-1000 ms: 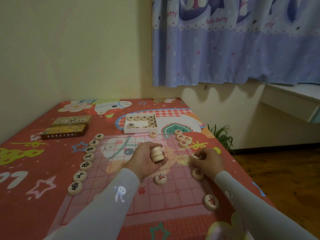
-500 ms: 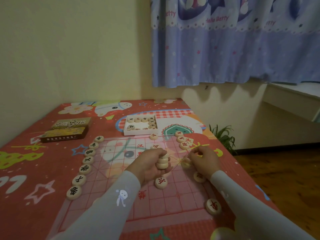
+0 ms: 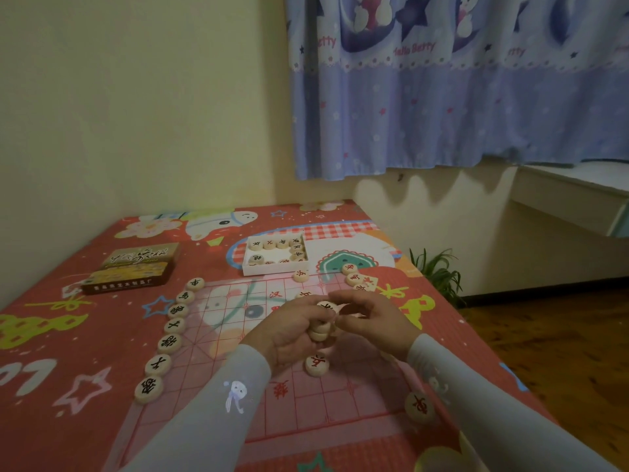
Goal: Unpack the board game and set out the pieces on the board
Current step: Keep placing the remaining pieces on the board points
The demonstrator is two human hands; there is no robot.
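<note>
We see the left hand (image 3: 289,332) gripping a stack of pieces (image 3: 320,330) above the board (image 3: 238,321) at centre. The right hand (image 3: 372,321), at three o'clock of it, pinches the top piece (image 3: 326,306). Black pieces (image 3: 170,342) line nine o'clock; the tray (image 3: 275,255) sits at twelve.

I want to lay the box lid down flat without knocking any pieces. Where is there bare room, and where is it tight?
Free: the cloth left of the black-piece column, below the brown box; also the board's near end, between the sleeves. Crowded: around the white tray and where both hands meet over the stack.
</note>
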